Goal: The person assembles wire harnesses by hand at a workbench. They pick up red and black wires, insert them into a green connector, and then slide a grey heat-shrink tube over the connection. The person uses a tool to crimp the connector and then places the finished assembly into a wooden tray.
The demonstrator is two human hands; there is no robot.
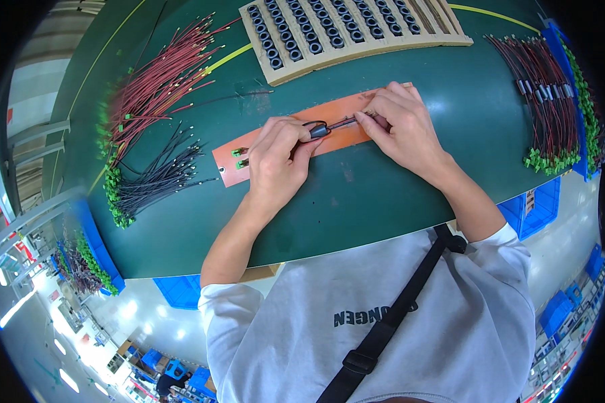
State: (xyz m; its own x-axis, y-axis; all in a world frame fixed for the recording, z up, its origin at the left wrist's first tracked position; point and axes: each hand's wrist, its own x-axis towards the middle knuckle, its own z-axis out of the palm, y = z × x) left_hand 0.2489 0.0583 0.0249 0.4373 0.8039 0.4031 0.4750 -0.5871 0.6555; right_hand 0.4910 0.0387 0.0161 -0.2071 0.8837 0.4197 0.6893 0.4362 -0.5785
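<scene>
At frame centre the left hand (pixel 275 158) pinches a black ring (pixel 318 129) while the right hand (pixel 403 127) grips thin wires (pixel 346 122) over the orange board (pixel 282 149); a loose pinch could likely let the wires slip back out.

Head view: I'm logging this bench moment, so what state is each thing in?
left hand: pinching a black ring
black ring: threaded on the wires, above the board
right hand: gripping the wires' end
orange board: flat on the green table
tray of rings: mostly full
red wire pile: loose, fanned out
</scene>
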